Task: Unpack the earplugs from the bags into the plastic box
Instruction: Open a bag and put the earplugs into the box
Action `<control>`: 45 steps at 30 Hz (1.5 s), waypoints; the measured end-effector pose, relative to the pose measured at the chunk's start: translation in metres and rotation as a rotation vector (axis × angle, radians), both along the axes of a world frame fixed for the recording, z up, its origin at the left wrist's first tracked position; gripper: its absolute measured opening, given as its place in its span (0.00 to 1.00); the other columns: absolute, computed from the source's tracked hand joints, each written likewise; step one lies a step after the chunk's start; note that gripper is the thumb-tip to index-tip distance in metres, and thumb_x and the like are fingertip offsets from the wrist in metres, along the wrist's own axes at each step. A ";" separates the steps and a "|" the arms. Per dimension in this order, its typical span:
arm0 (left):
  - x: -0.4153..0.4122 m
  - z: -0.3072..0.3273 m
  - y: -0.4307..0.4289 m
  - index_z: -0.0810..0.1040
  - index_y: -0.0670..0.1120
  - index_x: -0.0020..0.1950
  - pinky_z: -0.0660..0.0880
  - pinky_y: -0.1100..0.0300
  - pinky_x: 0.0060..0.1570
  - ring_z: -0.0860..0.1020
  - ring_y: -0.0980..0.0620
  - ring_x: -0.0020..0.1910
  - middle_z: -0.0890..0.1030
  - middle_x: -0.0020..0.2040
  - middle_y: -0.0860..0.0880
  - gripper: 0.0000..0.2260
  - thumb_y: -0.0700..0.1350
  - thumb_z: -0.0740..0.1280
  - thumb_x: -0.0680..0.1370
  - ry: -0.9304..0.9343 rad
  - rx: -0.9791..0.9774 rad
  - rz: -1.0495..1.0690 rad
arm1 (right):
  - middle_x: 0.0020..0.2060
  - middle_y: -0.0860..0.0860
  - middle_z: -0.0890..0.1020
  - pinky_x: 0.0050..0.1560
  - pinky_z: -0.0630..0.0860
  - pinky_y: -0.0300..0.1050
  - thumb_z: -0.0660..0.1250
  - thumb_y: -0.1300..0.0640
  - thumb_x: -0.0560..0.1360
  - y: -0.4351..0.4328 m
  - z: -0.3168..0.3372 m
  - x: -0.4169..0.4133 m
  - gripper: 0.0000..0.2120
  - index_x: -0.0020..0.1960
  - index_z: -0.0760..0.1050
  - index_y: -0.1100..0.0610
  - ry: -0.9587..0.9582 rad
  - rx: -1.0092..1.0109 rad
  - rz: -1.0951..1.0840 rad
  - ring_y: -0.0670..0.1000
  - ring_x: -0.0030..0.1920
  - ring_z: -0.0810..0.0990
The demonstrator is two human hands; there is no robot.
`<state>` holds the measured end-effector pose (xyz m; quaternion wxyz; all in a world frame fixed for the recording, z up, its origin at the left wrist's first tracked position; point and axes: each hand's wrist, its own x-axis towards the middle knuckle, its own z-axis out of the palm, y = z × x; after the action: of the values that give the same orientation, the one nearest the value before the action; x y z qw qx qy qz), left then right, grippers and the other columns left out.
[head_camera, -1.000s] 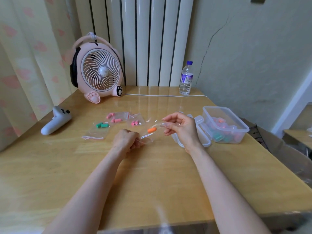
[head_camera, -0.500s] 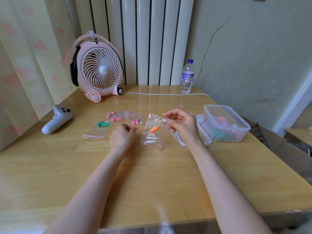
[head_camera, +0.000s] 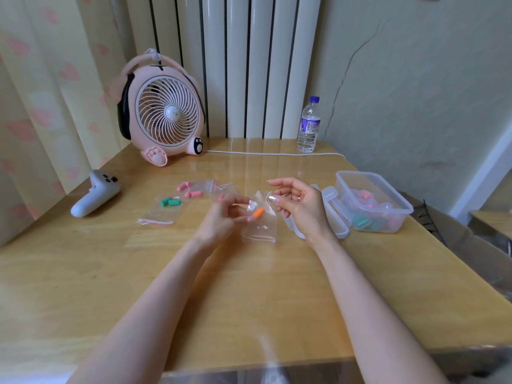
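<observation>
The left hand (head_camera: 221,218) and the right hand (head_camera: 302,209) meet over the middle of the pale wooden table (head_camera: 249,286), both at a small clear zip bag (head_camera: 260,231); the right hand pinches the bag's top edge between thumb and forefinger, its other fingers spread and raised; the left hand's fingers are curled against the bag's other side and seem to nip it near an orange foam earplug (head_camera: 258,212) inside; the bag hangs with its lower edge at the tabletop; the clear rectangular plastic box (head_camera: 396,192) stands open to the right, holding pink and green earplugs, its clear lid (head_camera: 332,214) just beside it; to the left lie a bag of green earplugs (head_camera: 163,212) and a bag of pink earplugs (head_camera: 201,189); farther off stand a white controller (head_camera: 94,196), a pink round desk fan (head_camera: 166,115) and a clear water bottle (head_camera: 309,126)
</observation>
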<state>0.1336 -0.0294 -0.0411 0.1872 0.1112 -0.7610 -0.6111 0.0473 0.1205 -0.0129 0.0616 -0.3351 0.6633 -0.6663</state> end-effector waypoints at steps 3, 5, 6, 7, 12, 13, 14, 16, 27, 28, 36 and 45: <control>0.000 0.001 0.000 0.76 0.39 0.53 0.76 0.67 0.34 0.79 0.58 0.33 0.81 0.32 0.50 0.14 0.30 0.71 0.70 0.041 0.025 0.076 | 0.40 0.53 0.78 0.30 0.68 0.37 0.67 0.71 0.71 0.000 0.000 -0.001 0.16 0.47 0.79 0.50 0.001 0.006 -0.010 0.45 0.31 0.74; 0.000 0.002 -0.001 0.77 0.40 0.51 0.76 0.67 0.31 0.78 0.59 0.28 0.78 0.27 0.53 0.14 0.29 0.72 0.68 0.048 0.031 0.095 | 0.39 0.53 0.78 0.30 0.68 0.37 0.67 0.71 0.71 -0.001 -0.001 -0.001 0.16 0.46 0.79 0.49 0.009 0.030 -0.011 0.46 0.32 0.74; 0.001 0.002 -0.001 0.78 0.40 0.49 0.76 0.67 0.31 0.77 0.58 0.28 0.78 0.27 0.52 0.14 0.29 0.73 0.67 0.044 0.022 0.101 | 0.39 0.53 0.78 0.30 0.68 0.37 0.68 0.70 0.71 -0.002 -0.002 -0.001 0.16 0.46 0.79 0.49 0.012 0.041 -0.009 0.47 0.32 0.74; 0.001 0.002 -0.002 0.78 0.41 0.49 0.75 0.67 0.32 0.76 0.58 0.28 0.77 0.28 0.51 0.14 0.30 0.74 0.66 0.036 0.010 0.101 | 0.39 0.53 0.78 0.30 0.68 0.36 0.68 0.70 0.71 -0.002 -0.002 -0.001 0.16 0.46 0.79 0.49 0.013 0.047 -0.005 0.48 0.32 0.74; 0.005 0.005 0.004 0.79 0.39 0.49 0.70 0.70 0.35 0.74 0.61 0.33 0.76 0.36 0.50 0.11 0.37 0.74 0.68 -0.016 -0.002 -0.044 | 0.40 0.56 0.77 0.30 0.69 0.31 0.69 0.70 0.71 -0.002 -0.002 0.000 0.14 0.46 0.79 0.51 0.012 0.022 -0.003 0.49 0.34 0.73; 0.005 0.006 0.005 0.79 0.40 0.47 0.70 0.68 0.38 0.74 0.60 0.33 0.77 0.35 0.51 0.09 0.39 0.74 0.69 -0.006 0.009 -0.048 | 0.40 0.56 0.77 0.30 0.69 0.31 0.69 0.69 0.71 -0.002 -0.002 0.000 0.14 0.46 0.79 0.50 0.016 0.024 0.000 0.49 0.34 0.73; 0.004 0.006 0.005 0.80 0.41 0.45 0.69 0.66 0.43 0.74 0.61 0.32 0.78 0.34 0.53 0.06 0.41 0.73 0.70 0.008 0.016 -0.038 | 0.40 0.56 0.78 0.30 0.69 0.32 0.70 0.69 0.71 -0.002 -0.001 0.000 0.14 0.46 0.79 0.50 0.020 0.026 0.003 0.48 0.34 0.73; 0.004 0.006 0.005 0.82 0.40 0.43 0.64 0.62 0.54 0.75 0.63 0.31 0.80 0.33 0.53 0.07 0.44 0.70 0.72 0.023 0.010 -0.011 | 0.39 0.55 0.78 0.30 0.69 0.31 0.69 0.70 0.71 -0.002 -0.001 0.001 0.15 0.46 0.79 0.50 0.023 0.022 0.003 0.46 0.33 0.74; 0.004 0.008 0.006 0.75 0.43 0.33 0.71 0.73 0.37 0.75 0.63 0.29 0.77 0.32 0.49 0.09 0.35 0.72 0.71 0.077 -0.015 0.046 | 0.37 0.51 0.78 0.29 0.68 0.36 0.68 0.70 0.72 -0.002 -0.003 -0.002 0.14 0.46 0.79 0.51 0.024 0.010 -0.027 0.45 0.29 0.74; 0.003 0.008 0.006 0.74 0.43 0.33 0.71 0.73 0.34 0.74 0.62 0.28 0.77 0.32 0.49 0.10 0.35 0.72 0.70 0.081 -0.012 0.048 | 0.37 0.51 0.78 0.29 0.68 0.37 0.67 0.70 0.72 -0.002 -0.003 -0.002 0.14 0.46 0.79 0.50 0.028 0.017 -0.029 0.45 0.29 0.74; 0.002 0.008 0.006 0.79 0.35 0.50 0.70 0.75 0.38 0.75 0.66 0.33 0.80 0.40 0.48 0.09 0.37 0.61 0.79 0.136 0.007 0.024 | 0.37 0.51 0.79 0.27 0.68 0.34 0.68 0.66 0.73 -0.003 -0.003 -0.001 0.10 0.48 0.78 0.53 0.012 0.044 -0.008 0.46 0.29 0.74; 0.003 0.009 0.002 0.79 0.44 0.49 0.71 0.71 0.40 0.77 0.61 0.37 0.80 0.39 0.51 0.05 0.40 0.69 0.74 0.139 0.050 0.032 | 0.31 0.46 0.79 0.30 0.67 0.32 0.72 0.62 0.71 -0.008 -0.016 -0.001 0.07 0.38 0.77 0.53 0.113 0.344 0.032 0.47 0.30 0.74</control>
<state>0.1368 -0.0270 -0.0320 0.2465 0.0854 -0.7287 -0.6332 0.0465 0.1121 -0.0286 0.0914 -0.3671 0.7645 -0.5219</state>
